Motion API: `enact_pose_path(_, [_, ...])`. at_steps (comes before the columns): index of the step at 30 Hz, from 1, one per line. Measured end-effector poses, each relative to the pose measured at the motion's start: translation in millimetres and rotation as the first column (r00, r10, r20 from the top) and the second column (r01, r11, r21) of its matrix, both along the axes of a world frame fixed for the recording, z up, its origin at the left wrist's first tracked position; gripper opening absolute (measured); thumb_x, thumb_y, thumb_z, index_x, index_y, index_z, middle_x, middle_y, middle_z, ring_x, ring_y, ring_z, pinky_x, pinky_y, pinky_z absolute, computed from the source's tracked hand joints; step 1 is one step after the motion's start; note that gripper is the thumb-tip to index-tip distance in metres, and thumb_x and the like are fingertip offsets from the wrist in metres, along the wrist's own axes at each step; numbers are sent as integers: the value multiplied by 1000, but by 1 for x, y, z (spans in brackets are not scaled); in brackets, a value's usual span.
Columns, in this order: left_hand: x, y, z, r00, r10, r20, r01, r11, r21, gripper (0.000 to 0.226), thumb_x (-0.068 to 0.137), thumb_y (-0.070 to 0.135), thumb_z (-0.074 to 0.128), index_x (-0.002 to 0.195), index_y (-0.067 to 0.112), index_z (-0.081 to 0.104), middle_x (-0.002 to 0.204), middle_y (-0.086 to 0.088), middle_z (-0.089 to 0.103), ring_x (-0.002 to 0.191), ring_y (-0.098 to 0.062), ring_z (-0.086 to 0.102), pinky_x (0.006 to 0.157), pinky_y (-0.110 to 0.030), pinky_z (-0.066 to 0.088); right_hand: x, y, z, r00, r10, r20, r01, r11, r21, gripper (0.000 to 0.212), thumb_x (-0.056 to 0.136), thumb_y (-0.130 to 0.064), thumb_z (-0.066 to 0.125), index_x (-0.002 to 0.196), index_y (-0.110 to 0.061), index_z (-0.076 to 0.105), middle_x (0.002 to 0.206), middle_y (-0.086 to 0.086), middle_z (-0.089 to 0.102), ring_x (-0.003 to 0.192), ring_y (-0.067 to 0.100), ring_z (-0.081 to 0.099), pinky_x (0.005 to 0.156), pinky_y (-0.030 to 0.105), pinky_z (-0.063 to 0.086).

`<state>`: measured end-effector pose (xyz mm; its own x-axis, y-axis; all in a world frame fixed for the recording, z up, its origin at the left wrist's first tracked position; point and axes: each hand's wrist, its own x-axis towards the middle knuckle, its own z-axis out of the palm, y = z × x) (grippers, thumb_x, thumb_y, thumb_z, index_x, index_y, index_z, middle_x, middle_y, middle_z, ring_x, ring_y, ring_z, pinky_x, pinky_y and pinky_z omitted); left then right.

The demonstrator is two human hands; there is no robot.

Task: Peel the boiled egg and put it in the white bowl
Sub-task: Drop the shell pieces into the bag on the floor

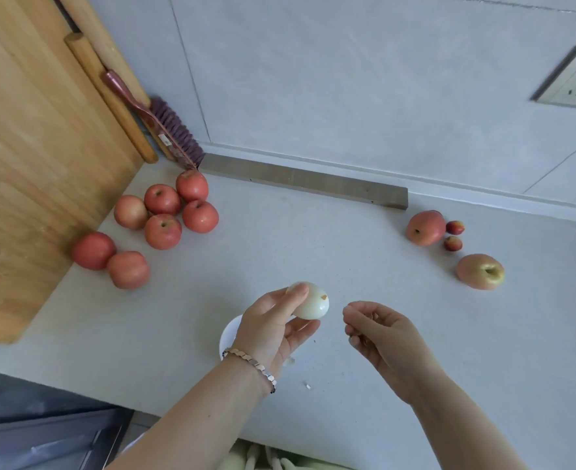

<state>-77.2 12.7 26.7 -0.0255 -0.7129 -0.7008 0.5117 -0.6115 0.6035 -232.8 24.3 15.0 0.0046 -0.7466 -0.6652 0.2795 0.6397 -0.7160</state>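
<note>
Left hand: the left hand [273, 329] is raised over the surface [347, 252] near its front edge, thumb on top and fingers beneath.
Left grip: closed around the egg, holding it between thumb and curled fingers.
Egg: the egg [310, 301] is almost wholly peeled and white, with one small brown fleck of shell on its right end; it is held clear of the surface, just above and beyond the bowl.
Right hand: the right hand [381, 334] hovers just beside the egg, not touching it.
Right grip: thumb and forefinger pinched together, the other fingers curled in; whether a shell scrap sits in the pinch cannot be told.
Bowl: the white bowl [228, 335] stands near the front edge, mostly hidden under the left hand and wrist.
Shell bits: small white shell fragments [307, 386] lie on the surface between the two forearms.
Bracelet: a metal bracelet [251, 364] circles the left wrist.
Apples: a cluster of apples [164, 215] lies toward the back left corner; more apples [425, 228] lie toward the back right.
Board: a wooden board [36, 147] stands at the left edge.
</note>
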Motion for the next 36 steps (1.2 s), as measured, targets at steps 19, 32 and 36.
enact_pose_path(19, [200,103,-7,724,681,107,-662,730,-170,9,81,7,60,86,12,56,95,-10,58,78,-18,61,60,-25,59,237,18,-30,848,480,222,-521,831,193,24,90,-8,45,72,-1,59,67,12,56,63,22,54,53,23,53])
enact_pose_path(32, [313,245,-48,528,816,234,-839,545,-9,8,80,4,62,82,10,57,88,-11,60,80,-22,61,60,-28,58,409,146,-135,213,955,-206,-873,281,400,22,95,-12,34,104,-4,52,79,0,51,72,14,52,68,26,46])
enact_pose_path(36, [327,258,-54,519,826,220,-848,530,13,8,79,5,64,82,9,57,92,-13,60,83,-25,61,60,-30,59,431,161,-140,27,962,-272,-910,137,392,9,95,-11,30,98,-15,37,70,-6,37,80,20,46,80,31,38])
